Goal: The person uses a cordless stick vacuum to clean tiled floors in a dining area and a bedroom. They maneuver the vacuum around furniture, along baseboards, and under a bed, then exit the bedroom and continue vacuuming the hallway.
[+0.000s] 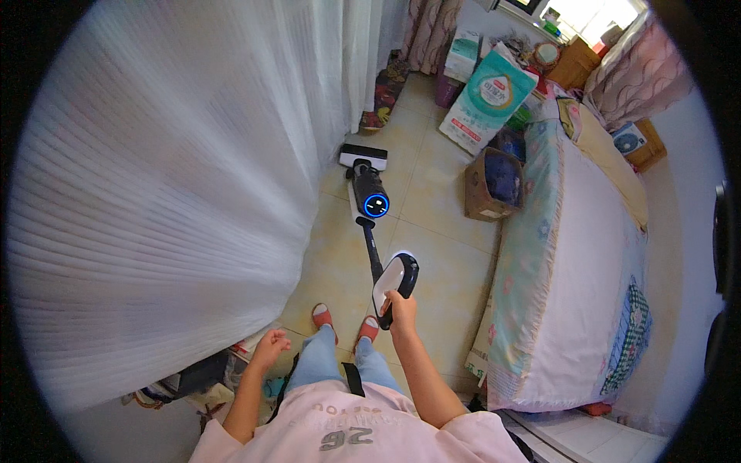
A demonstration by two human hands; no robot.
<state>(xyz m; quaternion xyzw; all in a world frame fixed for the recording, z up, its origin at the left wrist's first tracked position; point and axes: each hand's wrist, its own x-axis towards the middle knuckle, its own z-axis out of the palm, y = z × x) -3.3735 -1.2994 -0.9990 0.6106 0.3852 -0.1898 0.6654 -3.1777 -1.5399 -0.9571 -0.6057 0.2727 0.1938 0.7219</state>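
Observation:
My right hand (403, 312) grips the looped handle (410, 276) of a cordless stick floor cleaner (370, 186). Its dark tube slants away from me to a body with a round display (376, 205) ringed in lit blue. The wide black-and-white floor head (363, 157) rests on the tiles beside the hem of a white pleated curtain (202, 191). Holding nothing, my left hand (270, 349) hangs at my left with fingers loosely bent and partly apart, near the curtain's lower edge.
A bed (579, 278) fills the right side. Along it, a cardboard box (483, 188) and a tall green-and-white printed package (492, 98) stand on the tiled floor (440, 237). A dark patterned item (386, 95) lies by the curtain. Clutter (202, 373) sits behind my left hand.

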